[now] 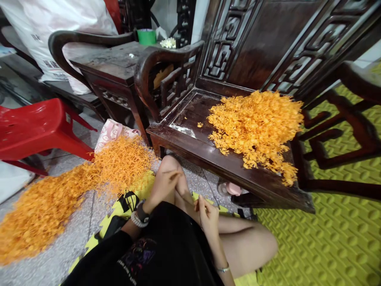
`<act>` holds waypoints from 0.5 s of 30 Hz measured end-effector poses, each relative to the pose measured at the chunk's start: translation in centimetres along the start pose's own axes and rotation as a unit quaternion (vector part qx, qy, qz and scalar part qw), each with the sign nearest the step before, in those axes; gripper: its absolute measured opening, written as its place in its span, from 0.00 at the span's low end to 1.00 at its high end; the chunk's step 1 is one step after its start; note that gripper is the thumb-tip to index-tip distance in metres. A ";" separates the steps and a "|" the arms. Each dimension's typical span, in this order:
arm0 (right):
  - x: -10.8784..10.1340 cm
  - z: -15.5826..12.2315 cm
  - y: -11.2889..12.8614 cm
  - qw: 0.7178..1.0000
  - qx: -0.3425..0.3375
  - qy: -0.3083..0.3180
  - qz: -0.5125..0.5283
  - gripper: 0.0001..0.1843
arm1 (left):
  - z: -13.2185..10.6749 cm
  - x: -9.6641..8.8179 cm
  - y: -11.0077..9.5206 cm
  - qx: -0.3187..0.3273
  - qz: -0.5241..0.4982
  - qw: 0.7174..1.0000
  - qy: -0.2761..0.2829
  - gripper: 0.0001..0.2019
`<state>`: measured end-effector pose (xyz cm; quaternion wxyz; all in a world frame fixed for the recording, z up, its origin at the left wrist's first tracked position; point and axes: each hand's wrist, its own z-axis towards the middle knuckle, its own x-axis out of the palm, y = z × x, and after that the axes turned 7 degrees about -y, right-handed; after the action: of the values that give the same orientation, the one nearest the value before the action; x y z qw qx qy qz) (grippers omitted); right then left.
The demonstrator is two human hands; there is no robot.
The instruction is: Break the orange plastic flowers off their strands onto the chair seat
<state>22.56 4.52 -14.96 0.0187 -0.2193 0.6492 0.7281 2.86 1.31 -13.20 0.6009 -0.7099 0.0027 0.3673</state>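
Note:
My left hand (167, 183) is over my bent knee, its fingers drawn together and a little blurred. Lower and to the right, my right hand (207, 212) is closed in a pinch above my lap. What either hand holds, if anything, is too small to make out. A heap of orange plastic flower-like pieces (256, 123) covers the right part of the dark wooden chair seat (190, 115) before me. On the floor to my left spreads a long pile of thin orange stringy pieces (122, 163), joined to a mass of chunkier orange pieces (44, 210).
A red plastic stool (35, 127) stands at the left. Behind it are large white sacks (71, 35). A small wooden table (113, 59) bears a green container (147, 37). A pink-patterned bag (114, 133) touches the pile. Yellow foam mat (333, 238) covers the right floor.

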 end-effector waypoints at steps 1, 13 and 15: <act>0.1 -0.1 -0.3 1.000 -0.010 0.009 -0.016 0.27 | 0.7 -1.1 1.3 -0.024 0.029 0.998 -0.045 0.15; -1.9 -0.3 -4.0 0.984 -0.075 -0.021 -0.161 0.27 | 3.7 -10.6 13.0 -0.213 0.280 0.847 -0.399 0.19; -2.7 0.1 -4.2 0.982 -0.074 -0.046 -0.168 0.27 | 3.6 -10.9 13.8 -0.212 0.295 0.829 -0.425 0.19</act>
<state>26.25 5.99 -18.02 0.1545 -0.2924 0.5455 0.7701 -13.10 -4.23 -19.21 0.2407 -0.5585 -0.1218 0.7844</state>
